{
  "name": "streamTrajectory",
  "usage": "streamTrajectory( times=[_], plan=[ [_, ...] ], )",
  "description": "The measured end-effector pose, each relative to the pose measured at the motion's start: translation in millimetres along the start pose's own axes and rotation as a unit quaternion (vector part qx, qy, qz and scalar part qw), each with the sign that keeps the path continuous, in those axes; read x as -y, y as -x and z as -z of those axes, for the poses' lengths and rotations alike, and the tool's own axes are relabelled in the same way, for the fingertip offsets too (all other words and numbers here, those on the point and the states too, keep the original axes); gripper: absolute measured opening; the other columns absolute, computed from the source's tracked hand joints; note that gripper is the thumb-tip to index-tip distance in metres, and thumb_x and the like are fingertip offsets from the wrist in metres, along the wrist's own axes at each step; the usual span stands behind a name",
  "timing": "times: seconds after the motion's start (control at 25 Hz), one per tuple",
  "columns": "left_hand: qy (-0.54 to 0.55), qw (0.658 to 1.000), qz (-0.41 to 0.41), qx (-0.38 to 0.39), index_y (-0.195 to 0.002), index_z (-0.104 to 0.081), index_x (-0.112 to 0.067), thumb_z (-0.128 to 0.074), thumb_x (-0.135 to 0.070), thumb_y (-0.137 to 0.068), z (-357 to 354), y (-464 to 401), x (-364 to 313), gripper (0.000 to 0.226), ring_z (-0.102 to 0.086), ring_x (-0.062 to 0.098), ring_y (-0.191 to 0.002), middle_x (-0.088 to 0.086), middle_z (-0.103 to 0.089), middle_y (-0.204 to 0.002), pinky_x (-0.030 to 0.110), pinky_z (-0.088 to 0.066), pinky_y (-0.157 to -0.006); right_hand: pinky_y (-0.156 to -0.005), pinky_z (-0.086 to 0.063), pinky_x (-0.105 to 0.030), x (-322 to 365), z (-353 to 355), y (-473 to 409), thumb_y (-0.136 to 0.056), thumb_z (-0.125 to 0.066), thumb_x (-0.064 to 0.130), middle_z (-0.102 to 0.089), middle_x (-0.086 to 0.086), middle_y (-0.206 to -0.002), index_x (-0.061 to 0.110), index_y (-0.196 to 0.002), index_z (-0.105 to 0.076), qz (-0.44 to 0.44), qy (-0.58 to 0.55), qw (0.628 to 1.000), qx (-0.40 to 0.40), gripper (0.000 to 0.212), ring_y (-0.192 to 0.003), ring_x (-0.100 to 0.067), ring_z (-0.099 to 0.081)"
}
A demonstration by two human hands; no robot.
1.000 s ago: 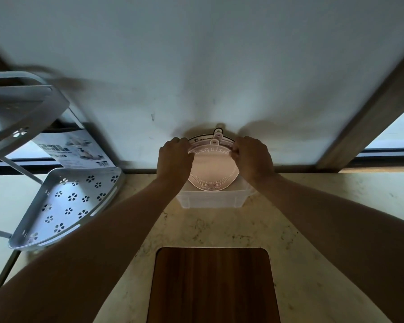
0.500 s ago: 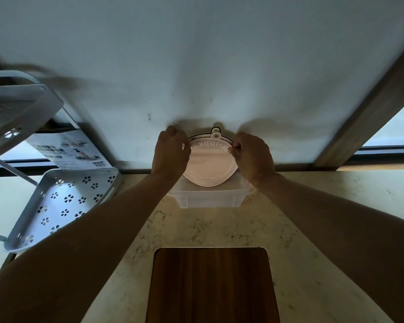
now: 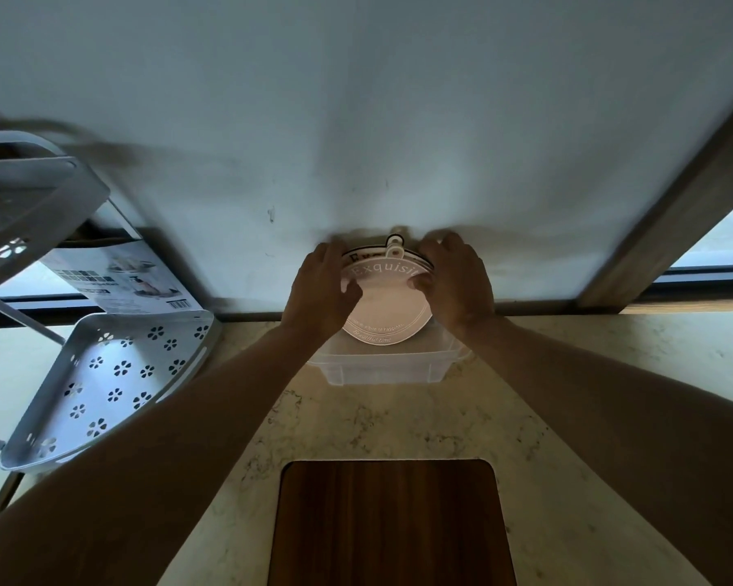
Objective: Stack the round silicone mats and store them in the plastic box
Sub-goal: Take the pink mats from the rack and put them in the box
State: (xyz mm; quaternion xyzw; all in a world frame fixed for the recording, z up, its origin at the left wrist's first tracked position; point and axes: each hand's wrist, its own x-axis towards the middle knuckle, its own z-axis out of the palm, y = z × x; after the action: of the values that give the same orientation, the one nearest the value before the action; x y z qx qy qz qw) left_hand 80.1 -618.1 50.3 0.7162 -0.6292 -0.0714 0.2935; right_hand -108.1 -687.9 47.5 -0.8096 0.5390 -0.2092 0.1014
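Both hands hold the stack of round silicone mats [image 3: 385, 304] tilted over the clear plastic box [image 3: 381, 367] at 12 o'clock: left hand [image 3: 323, 289] at 9, right hand [image 3: 458, 285] at 3. Best to lower evenly, keeping edges aligned, hang tabs together.

A white perforated corner shelf [image 3: 102, 374] stands left of the grip, a printed leaflet [image 3: 119, 281] behind it. A wooden cutting board [image 3: 390, 526] lies nearer on the marble countertop [image 3: 568, 416].
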Motion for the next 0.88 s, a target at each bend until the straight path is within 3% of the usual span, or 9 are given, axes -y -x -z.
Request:
streamTrajectory(
  times=[0.12,0.32,0.56,0.72,0.88],
  plan=[
    [0.000,1.000,-0.008,0.013,-0.123,-0.056,-0.008,-0.078,-0.010,-0.076,-0.2,0.3,0.7,0.052,-0.060,0.033,-0.106,0.014,-0.063,-0.119,0.045,-0.052,-0.091,-0.082,-0.044,-0.039,0.7,-0.1,1.3,-0.079,-0.076,0.028,-0.060,-0.011,-0.114,0.018,-0.109,-0.067,0.006,0.011,1.000,-0.012,0.033,-0.100,-0.037,-0.058],
    [-0.017,1.000,0.016,0.003,-0.101,-0.067,-0.008,-0.072,-0.012,-0.081,6.6,-8.4,2.7,0.021,-0.057,0.032,-0.102,0.012,-0.065,-0.105,0.035,-0.044,-0.081,-0.079,-0.037,-0.037,1.2,4.1,5.4,-0.081,-0.075,0.032,-0.066,-0.007,-0.113,0.016,-0.106,-0.067,0.040,0.030,0.998,-0.022,0.031,-0.104,-0.035,-0.056],
    [0.008,0.999,0.015,0.031,-0.103,-0.064,-0.005,-0.067,-0.015,-0.086,19.8,-9.6,7.2,0.020,-0.059,0.031,-0.094,0.014,-0.061,-0.102,0.032,-0.044,-0.078,-0.084,-0.038,-0.039,9.4,16.3,-0.6,-0.089,-0.068,0.034,-0.073,-0.003,-0.107,0.018,-0.114,-0.065,0.062,-0.004,0.998,-0.009,0.030,-0.104,-0.032,-0.061],
    [-0.012,1.000,0.000,0.025,-0.101,-0.068,-0.005,-0.067,-0.015,-0.087,17.0,-11.3,8.7,0.018,-0.061,0.034,-0.092,0.017,-0.065,-0.098,0.030,-0.041,-0.076,-0.087,-0.044,-0.041,6.5,15.0,-1.5,-0.089,-0.068,0.030,-0.070,-0.006,-0.110,0.015,-0.111,-0.067,0.063,-0.024,0.997,0.021,0.027,-0.105,-0.032,-0.062],
    [-0.010,1.000,-0.010,0.017,-0.105,-0.068,-0.006,-0.065,-0.015,-0.088,14.4,-10.2,8.8,0.019,-0.060,0.033,-0.095,0.016,-0.065,-0.101,0.028,-0.039,-0.075,-0.085,-0.044,-0.041,4.6,16.0,-3.5,-0.082,-0.075,0.028,-0.066,-0.012,-0.108,0.010,-0.105,-0.069,0.054,-0.041,0.998,0.004,0.029,-0.105,-0.036,-0.059]
  ],
)
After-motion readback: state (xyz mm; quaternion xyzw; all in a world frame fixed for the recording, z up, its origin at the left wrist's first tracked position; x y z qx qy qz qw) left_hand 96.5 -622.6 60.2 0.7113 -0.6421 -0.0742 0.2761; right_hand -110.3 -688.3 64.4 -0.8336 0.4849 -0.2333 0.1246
